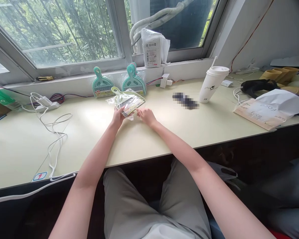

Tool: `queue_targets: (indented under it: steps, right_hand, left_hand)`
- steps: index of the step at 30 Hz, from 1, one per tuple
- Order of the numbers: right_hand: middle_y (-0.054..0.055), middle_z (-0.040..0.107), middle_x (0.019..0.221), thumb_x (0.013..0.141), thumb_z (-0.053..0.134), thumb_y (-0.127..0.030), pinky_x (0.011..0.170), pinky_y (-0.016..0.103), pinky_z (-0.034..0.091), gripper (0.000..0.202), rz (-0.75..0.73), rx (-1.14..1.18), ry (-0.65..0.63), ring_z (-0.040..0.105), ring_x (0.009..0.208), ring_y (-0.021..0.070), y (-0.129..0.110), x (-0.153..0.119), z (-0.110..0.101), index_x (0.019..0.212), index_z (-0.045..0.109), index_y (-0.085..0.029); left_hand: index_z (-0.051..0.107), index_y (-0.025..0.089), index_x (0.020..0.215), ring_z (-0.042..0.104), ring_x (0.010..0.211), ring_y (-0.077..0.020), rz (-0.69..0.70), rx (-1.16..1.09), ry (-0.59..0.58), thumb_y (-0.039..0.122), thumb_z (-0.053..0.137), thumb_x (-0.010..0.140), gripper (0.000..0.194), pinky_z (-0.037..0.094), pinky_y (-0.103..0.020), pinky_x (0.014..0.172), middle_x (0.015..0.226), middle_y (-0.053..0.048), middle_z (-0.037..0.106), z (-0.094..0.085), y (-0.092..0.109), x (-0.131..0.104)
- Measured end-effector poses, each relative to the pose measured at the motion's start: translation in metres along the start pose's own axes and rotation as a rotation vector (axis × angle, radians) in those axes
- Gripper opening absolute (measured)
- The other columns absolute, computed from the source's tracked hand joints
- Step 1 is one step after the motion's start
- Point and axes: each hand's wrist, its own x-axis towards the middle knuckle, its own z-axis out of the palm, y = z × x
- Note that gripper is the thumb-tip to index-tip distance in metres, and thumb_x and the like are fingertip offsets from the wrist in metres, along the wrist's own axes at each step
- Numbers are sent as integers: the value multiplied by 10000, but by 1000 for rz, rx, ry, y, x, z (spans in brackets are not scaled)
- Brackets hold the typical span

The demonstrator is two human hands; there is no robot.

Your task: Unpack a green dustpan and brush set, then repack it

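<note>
I see a small dustpan-and-brush set in a clear plastic bag [126,101], lifted just off the worktop [164,129], centre, towards the window side. Left hand [118,118] is closed on the bag's near-left edge, thumb on top. Right hand [146,116] is beside the bag's near-right corner, fingers loosely curled and pointing at it; can't tell if fingertips touch the plastic, and it grips nothing I can make out.

Just behind the bag, against the sill: one teal dustpan set [101,84] upright, and to its right a stack of same-type teal sets [134,81] leaning together.

Worktop: pale cream laminate w/ dark front edge, runs full width under the window [57,30]. Left part: white power strip w/ adapter [46,103] and white cables [55,132] looping to the front edge; small sticker near that edge. Right of centre: blurred dark item [185,100], then white lidded cup w/ straw [212,83]. Far right: white-and-tan printed packet [269,109], black item behind it, tan objects at the wall.

Sill: white parcel w/ label [153,48], white plug block [165,80]. Wrapped pipes and green foliage outside the glass. White wall at right w/ a thin red wire. My own grey trousers [144,205] below the worktop edge.
</note>
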Motion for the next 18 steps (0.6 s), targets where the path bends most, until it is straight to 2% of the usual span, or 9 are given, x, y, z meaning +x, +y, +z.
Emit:
queue_targets:
  steps: [3, 5, 9, 11, 13, 15, 18]
  right_hand:
    - [33, 712, 798, 1015, 414, -404, 766, 245, 456, 390, 213, 329, 55, 645, 701, 131, 2, 2, 4, 816, 658, -175]
    - [17, 705, 785, 974, 510, -394, 765, 239, 491, 300, 349, 556, 100, 633, 650, 110, 5, 3, 5, 813, 638, -176]
    - [14, 706, 880, 889, 636, -244, 863, 251, 551, 74, 500, 1040, 201, 675, 780, 107, 10, 6, 9, 869, 596, -185]
    - [6, 705, 958, 864, 653, -196, 894, 257, 567, 117, 527, 1213, 255, 686, 866, 106, 11, 7, 11, 940, 565, -206]
    - [-4, 701, 1011, 851, 656, -163, 898, 267, 581, 207, 565, 1300, 297, 692, 906, 106, 10, 8, 12, 998, 526, -229]
    - [-1, 706, 1027, 843, 654, -134, 889, 282, 594, 264, 603, 1329, 297, 703, 911, 115, 8, 8, 9, 1034, 502, -236]
    - [8, 728, 990, 822, 660, -87, 877, 309, 605, 302, 600, 1304, 224, 717, 880, 134, 5, 6, 3, 1056, 523, -221]
  left_hand:
    - [479, 159, 1280, 703, 1016, -281, -25, 38, -87, 336, 692, 768, 582, 589, -436, 864, 1163, -134, 685, 0, 4, -3]
    - [493, 159, 1307, 687, 1061, -292, -31, 71, -107, 362, 706, 766, 616, 575, -441, 890, 1181, -141, 688, 1, 5, -5]
    - [511, 187, 1349, 642, 1152, -296, -30, 128, -196, 385, 736, 764, 658, 520, -450, 976, 1245, -139, 672, -2, 7, -7]
    - [524, 210, 1357, 618, 1197, -293, -54, 171, -297, 380, 749, 763, 658, 467, -461, 1034, 1280, -137, 656, -6, 10, -8]
    - [548, 241, 1349, 584, 1247, -284, -79, 212, -382, 389, 751, 768, 633, 415, -462, 1078, 1323, -126, 634, -12, 14, -7]
    - [586, 246, 1318, 559, 1276, -285, -111, 231, -418, 471, 707, 797, 580, 396, -458, 1089, 1339, -118, 627, -18, 17, -6]
    - [650, 198, 1239, 588, 1223, -322, -193, 207, -351, 684, 536, 828, 646, 439, -479, 1039, 1227, -136, 689, -28, 18, 0]
